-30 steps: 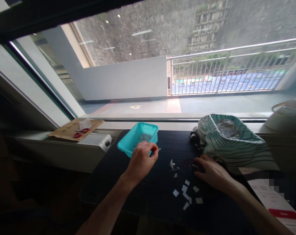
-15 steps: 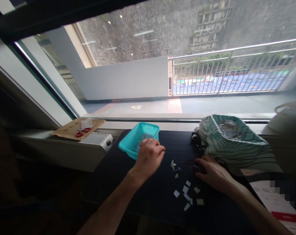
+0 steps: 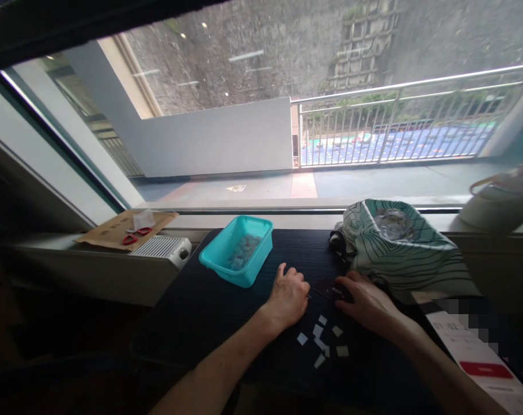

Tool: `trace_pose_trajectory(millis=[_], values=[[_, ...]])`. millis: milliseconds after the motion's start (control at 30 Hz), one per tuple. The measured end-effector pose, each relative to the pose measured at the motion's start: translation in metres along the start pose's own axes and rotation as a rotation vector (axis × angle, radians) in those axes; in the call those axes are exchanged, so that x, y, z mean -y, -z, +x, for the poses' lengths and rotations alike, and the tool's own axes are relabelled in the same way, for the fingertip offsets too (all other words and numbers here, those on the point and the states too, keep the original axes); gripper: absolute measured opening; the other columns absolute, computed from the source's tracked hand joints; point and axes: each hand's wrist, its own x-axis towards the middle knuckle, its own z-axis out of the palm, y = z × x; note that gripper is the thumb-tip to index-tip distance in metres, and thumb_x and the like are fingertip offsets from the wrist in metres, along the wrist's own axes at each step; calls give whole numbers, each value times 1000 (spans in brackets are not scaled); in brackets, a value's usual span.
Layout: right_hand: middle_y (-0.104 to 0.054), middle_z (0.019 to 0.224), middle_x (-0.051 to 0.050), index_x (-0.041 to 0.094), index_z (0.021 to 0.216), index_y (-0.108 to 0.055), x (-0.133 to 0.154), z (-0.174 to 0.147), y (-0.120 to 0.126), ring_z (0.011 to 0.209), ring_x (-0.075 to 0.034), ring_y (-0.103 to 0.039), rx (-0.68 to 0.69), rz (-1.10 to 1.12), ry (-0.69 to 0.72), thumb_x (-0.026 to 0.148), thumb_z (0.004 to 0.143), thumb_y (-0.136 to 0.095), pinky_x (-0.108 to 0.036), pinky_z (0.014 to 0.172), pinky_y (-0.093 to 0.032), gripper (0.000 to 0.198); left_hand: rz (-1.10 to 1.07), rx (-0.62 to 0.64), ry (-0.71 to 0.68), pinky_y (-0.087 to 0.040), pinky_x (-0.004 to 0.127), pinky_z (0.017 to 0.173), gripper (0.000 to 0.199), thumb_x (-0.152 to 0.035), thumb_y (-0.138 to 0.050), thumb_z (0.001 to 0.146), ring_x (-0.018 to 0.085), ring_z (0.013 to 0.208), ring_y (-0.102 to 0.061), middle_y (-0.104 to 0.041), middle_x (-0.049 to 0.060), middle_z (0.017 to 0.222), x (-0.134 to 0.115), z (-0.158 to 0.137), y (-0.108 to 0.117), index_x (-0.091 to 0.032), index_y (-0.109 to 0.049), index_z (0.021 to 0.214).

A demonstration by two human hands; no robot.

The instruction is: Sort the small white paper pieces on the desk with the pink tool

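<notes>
My left hand [image 3: 288,297] is low over the black table, its fingers bent down where a small heap of pale scraps lay. Its fingertips are hidden, and what they pinch does not show. My right hand [image 3: 365,297] rests farther right, thumb and fingers around a dark, thin, see-through piece [image 3: 324,289] that lies flat and is hard to make out. Nearer me, several small whitish square chips [image 3: 318,331] lie scattered between my forearms. The turquoise plastic basket [image 3: 261,260] stands beyond my left hand, with many similar chips [image 3: 243,252] in it.
A striped cloth-lined container [image 3: 421,268] with clear scraps sits at the back right, near a pale kettle-like vessel [image 3: 490,202]. Red-handled scissors [image 3: 136,235] lie on brown paper [image 3: 108,227] at the left sill. A white heater [image 3: 169,251] borders the black table [image 3: 192,328].
My left hand has moved from over the turquoise basket rightward and toward me, onto the scraps. My right hand stays by the dark piece. The whole view has shifted slightly.
</notes>
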Motion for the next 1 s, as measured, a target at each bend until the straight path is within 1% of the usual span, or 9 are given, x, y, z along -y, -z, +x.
trace_pose_trajectory(millis=[167,300,400,467,567,667,767,867,1000], values=[[-58,110,-11,18,118,-59,-1,3,2,100,-25,-56,5,-11,27,33,80,-54,-32,81,-41,41,-124,-271,100,-24,45,108,15,-22,-50,87,16,81,-59,-66,0,75,13,-7,36,-21,-64,81],[-58,110,-12,17,112,-61,-2,6,4,99,-25,-57,25,-15,21,30,80,-55,-32,80,-41,35,7,-482,260,-28,45,104,16,-20,-51,85,17,79,-60,-67,1,75,58,-21,70,-21,-64,76],[-59,108,-11,17,101,-63,-1,9,6,97,-25,-58,53,-31,4,31,79,-56,-31,78,-40,27,134,-422,364,-32,48,99,20,-19,-48,84,23,86,-61,-69,5,79,93,-34,76,-21,-67,79],[-60,104,-11,17,98,-62,0,10,8,94,-24,-59,57,-44,-11,31,78,-57,-30,76,-40,25,175,-368,402,-33,49,97,21,-17,-49,83,25,93,-60,-70,6,86,102,-40,75,-22,-69,81],[-61,100,-10,17,96,-59,1,10,10,91,-23,-60,24,-32,-29,32,75,-60,-29,74,-40,26,142,-444,358,-33,48,99,19,-18,-51,83,26,102,-56,-66,7,102,88,-43,69,-21,-69,89],[-64,91,-5,19,96,-56,3,7,12,82,-20,-60,-2,16,-27,29,74,-59,-27,67,-39,25,-73,-492,185,-37,38,97,18,-20,-51,86,20,101,-55,-64,5,103,53,-45,57,-20,-68,93],[-67,82,-1,21,103,-57,6,6,12,74,-18,-61,-30,96,-10,28,79,-54,-26,63,-39,25,-303,-278,67,-43,32,91,17,-22,-57,83,17,100,-56,-62,3,106,25,-49,34,-22,-66,98],[-70,85,-2,22,110,-60,15,13,12,78,-19,-63,-127,117,44,28,83,-51,-27,67,-42,30,-335,-138,133,-45,33,90,20,-23,-62,80,20,100,-56,-61,3,106,16,-55,11,-22,-66,100],[-70,94,-5,21,102,-67,35,28,6,91,-20,-60,-201,50,186,23,88,-44,-29,78,-42,27,-351,-72,212,-46,36,93,31,-23,-61,80,21,102,-56,-59,5,111,20,-64,-1,-20,-62,111]])
